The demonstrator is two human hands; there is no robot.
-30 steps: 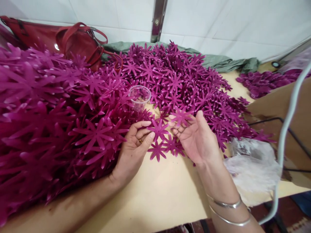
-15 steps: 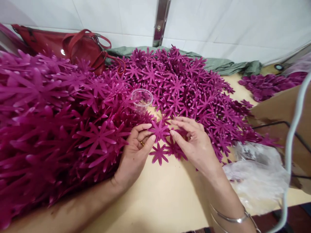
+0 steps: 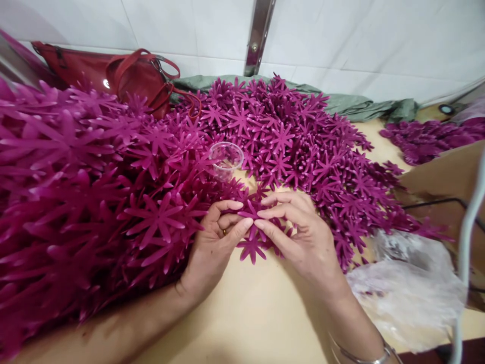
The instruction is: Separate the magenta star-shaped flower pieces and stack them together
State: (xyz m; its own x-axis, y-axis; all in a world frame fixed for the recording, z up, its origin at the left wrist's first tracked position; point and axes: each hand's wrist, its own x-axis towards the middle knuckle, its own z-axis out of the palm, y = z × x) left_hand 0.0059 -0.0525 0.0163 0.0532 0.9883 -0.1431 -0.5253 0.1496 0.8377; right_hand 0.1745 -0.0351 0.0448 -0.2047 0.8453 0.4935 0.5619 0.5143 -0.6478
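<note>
Between my two hands is a magenta artificial flower piece (image 3: 250, 211) with narrow, star-like petals. My left hand (image 3: 216, 237) pinches its left side between thumb and fingers, and a ring shows on one finger. From the right, my right hand (image 3: 303, 232) closes thumb and fingertips on the petals, partly hiding them. Another flower piece (image 3: 252, 248) lies on the table (image 3: 242, 313) just below, and more of them sit behind my fingers. A clear plastic cup (image 3: 226, 159) stands beyond my hands.
Large heaps of the same flower pieces (image 3: 159, 217) rise on the left and at the back (image 3: 284, 136). A red bag (image 3: 140, 76) lies at the back left. On the right are clear plastic bags (image 3: 409, 298), a cardboard box (image 3: 447, 177) and a pale cable (image 3: 470, 222).
My right hand has moved left and its fingertips have closed on the flower piece's petals. My left hand keeps its pinch. The whole view has shifted slightly.
</note>
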